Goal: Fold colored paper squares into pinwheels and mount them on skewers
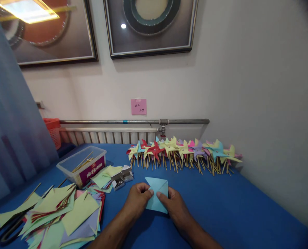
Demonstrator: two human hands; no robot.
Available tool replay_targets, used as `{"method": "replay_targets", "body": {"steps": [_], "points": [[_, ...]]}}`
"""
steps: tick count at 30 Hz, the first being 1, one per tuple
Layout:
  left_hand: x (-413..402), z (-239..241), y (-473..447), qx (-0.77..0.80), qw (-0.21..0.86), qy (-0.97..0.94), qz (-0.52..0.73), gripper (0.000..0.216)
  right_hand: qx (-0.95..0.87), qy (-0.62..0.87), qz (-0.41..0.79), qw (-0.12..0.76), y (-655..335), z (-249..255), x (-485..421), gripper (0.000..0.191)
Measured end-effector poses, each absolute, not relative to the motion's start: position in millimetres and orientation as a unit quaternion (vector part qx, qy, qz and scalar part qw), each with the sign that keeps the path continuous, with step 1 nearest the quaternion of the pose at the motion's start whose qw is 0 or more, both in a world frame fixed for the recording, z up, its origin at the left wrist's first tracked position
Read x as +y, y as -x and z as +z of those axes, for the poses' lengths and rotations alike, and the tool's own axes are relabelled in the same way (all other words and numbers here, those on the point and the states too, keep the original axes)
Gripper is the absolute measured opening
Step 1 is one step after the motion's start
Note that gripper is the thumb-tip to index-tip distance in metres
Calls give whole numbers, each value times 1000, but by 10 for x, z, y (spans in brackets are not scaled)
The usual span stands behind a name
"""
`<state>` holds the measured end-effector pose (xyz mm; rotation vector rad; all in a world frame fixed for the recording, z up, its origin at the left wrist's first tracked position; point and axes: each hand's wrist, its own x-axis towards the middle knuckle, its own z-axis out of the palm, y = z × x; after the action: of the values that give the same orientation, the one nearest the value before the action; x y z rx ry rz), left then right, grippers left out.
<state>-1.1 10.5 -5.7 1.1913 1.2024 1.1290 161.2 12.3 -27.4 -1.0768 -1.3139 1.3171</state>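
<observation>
A light blue square of paper (pixel 157 202) is held up over the blue table, with cuts running in from its corners. My left hand (pixel 139 199) pinches its left edge, thumb on the front face. On the opposite edge, my right hand (pixel 175 204) grips the same sheet, its thumb also pressed on the front. Most of the fingers behind the paper are hidden. Beyond the hands, finished paper pinwheels (pixel 171 148) on thin sticks lie in a long row against the wall.
Stacked coloured paper (pixel 78 212) lies at the left beside black-handled scissors (pixel 7 228). Behind it stand a clear plastic box (pixel 66 167) holding sticks and a small open box (pixel 117 181) of metal pins. A red basket (pixel 53 131) and blue curtain (pixel 16 114) border the left side.
</observation>
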Motion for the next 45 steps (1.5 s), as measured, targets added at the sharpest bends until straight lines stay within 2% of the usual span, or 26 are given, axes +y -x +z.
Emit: {"method": "replay_targets", "body": {"steps": [11, 34, 45], "points": [[126, -93, 19, 503, 533, -500, 462, 40, -532, 457, 535, 472, -1596, -270, 116, 38], [97, -50, -25, 502, 545, -467, 484, 42, -550, 437, 541, 462, -1587, -214, 91, 44], [149, 42, 105, 526, 487, -455, 528, 36, -538, 434, 532, 489, -1606, -179, 119, 39]]}}
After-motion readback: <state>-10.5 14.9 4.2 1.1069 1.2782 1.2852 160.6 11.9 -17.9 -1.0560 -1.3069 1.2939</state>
